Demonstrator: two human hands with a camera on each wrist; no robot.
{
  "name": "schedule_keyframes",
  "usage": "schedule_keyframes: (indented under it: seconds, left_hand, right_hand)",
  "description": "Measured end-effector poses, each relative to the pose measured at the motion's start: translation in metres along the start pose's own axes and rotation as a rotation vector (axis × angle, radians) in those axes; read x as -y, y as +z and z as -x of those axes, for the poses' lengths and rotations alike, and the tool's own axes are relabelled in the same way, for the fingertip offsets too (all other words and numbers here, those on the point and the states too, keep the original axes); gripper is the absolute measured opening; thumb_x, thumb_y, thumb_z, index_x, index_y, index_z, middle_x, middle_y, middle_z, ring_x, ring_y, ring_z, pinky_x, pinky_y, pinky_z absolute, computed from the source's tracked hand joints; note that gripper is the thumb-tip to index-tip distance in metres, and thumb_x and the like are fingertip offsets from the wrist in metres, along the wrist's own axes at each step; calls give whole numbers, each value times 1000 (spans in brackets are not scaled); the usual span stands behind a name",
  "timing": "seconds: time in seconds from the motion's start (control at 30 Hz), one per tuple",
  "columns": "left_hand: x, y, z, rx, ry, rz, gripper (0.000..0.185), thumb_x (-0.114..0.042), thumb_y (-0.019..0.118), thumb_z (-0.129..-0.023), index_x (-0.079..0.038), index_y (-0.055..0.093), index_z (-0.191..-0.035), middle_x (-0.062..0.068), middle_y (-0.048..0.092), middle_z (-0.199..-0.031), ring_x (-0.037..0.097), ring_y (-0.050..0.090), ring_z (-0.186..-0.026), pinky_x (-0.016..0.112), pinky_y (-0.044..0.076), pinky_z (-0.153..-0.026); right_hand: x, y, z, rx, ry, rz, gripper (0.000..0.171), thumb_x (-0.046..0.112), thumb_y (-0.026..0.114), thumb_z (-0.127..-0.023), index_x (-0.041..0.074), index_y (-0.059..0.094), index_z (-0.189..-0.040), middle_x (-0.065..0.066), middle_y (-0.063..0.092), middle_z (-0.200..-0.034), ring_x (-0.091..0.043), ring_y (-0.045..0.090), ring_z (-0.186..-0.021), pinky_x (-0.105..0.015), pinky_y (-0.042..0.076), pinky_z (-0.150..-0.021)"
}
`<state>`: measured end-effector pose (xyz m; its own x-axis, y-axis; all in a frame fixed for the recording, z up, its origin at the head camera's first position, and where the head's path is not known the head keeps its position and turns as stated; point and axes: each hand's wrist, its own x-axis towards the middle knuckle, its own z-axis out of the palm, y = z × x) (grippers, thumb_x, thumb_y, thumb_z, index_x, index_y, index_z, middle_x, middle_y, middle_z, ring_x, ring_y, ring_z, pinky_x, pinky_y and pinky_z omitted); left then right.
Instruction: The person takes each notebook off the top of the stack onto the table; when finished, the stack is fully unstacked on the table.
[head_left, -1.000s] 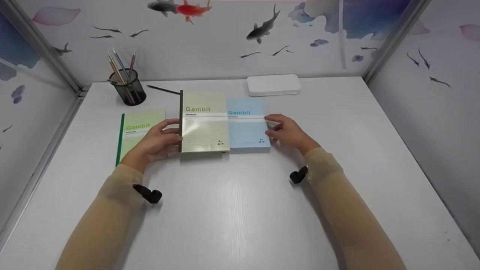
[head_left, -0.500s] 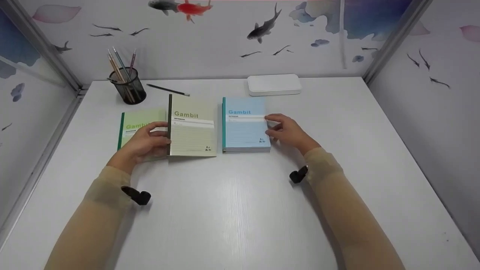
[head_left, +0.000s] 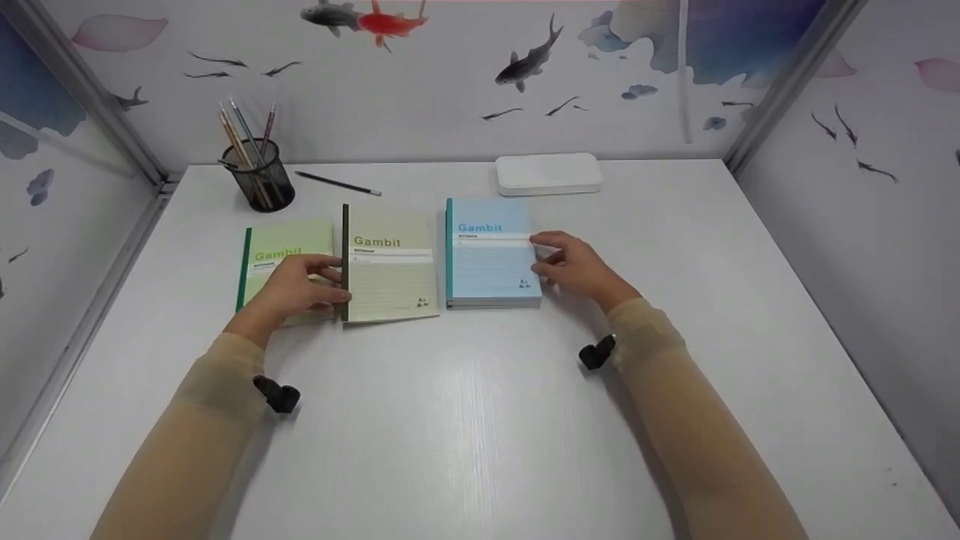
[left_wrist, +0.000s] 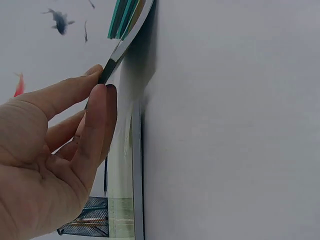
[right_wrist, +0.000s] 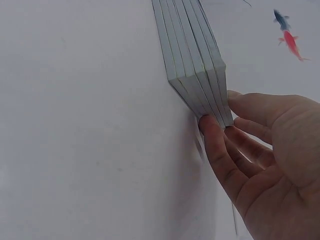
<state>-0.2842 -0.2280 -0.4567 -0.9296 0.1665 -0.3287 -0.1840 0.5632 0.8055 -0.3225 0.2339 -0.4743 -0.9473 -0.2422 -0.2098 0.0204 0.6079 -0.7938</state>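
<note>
A beige Gambit notebook (head_left: pixel 391 268) with a dark spine lies between a green notebook (head_left: pixel 289 238) on the left and a stack of notebooks (head_left: pixel 491 253) with a blue one on top. My left hand (head_left: pixel 334 277) rests over the green notebook and pinches the beige notebook's spine (left_wrist: pixel 114 59) between thumb and fingers (left_wrist: pixel 95 125). The beige cover overlaps the green one's right edge. My right hand (head_left: pixel 541 253) holds the right edge of the stack (right_wrist: pixel 192 55), thumb (right_wrist: pixel 215 145) low against the side and fingers above.
A black mesh cup of pencils (head_left: pixel 261 180) stands at the back left, with a loose black pencil (head_left: pixel 337 183) beside it. A white flat case (head_left: pixel 547 173) lies at the back centre. Fish-patterned walls (head_left: pixel 480 67) enclose the white desk (head_left: pixel 465 420) on three sides.
My left hand carried the beige notebook left off the blue stack and lowered it beside the green one. The right hand stayed on the stack's edge.
</note>
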Motion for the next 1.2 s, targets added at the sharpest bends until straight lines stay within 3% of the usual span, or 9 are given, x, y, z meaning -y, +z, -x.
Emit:
schedule_keyframes:
  seconds: [0.3, 0.47, 0.63, 0.87, 1.1, 1.2]
  left_hand:
    - [-7, 10, -3, -47, 24, -240, 70, -18, 83, -87, -5, 53, -148, 13, 66, -127, 19, 63, -91, 26, 55, -70]
    - [-11, 15, -2, -53, 59, -345, 65, -16, 83, -87, -4, 56, -145, 15, 68, -124, 25, 62, -99, 35, 53, -84]
    - [-11, 15, -4, -43, 61, -393, 56, -17, 82, -88, -4, 62, -138, 15, 68, -123, 29, 57, -107, 47, 48, -100]
    - [-13, 13, -5, -22, 40, -431, 52, -23, 81, -89, -9, 65, -137, 12, 67, -123, 29, 56, -110, 49, 46, -103]
    - [-22, 19, 1, -105, 99, -532, 50, -25, 80, -90, -12, 66, -135, 10, 68, -128, 32, 58, -121, 55, 47, -104]
    - [-24, 26, 2, -131, 141, -490, 44, -23, 76, -94, -11, 66, -135, 10, 68, -129, 31, 59, -119, 53, 49, -102]
  right_hand:
    - [-4, -1, 0, -1, -26, -9, 59, 16, 70, -99, 20, 49, -154, 0, 41, -162, -26, 62, -123, -35, 60, -92]
    - [-5, -1, 0, 1, -21, -1, 58, 18, 70, -99, 21, 50, -154, 0, 41, -162, -26, 61, -123, -36, 60, -92]
    - [-4, -1, 1, 1, -14, -5, 58, 19, 69, -99, 21, 49, -154, 1, 40, -162, -26, 61, -124, -36, 59, -93]
    - [-1, -3, 3, -8, 10, 0, 58, 20, 69, -100, 23, 49, -154, 3, 41, -162, -25, 60, -124, -38, 59, -94]
    - [1, -1, 1, 2, 4, 13, 58, 17, 69, -100, 21, 48, -155, 0, 39, -163, -27, 60, -125, -36, 58, -94]
    - [1, 0, 1, 6, 19, 20, 59, 17, 69, -100, 23, 48, -155, 1, 38, -164, -26, 60, -125, -35, 58, -93]
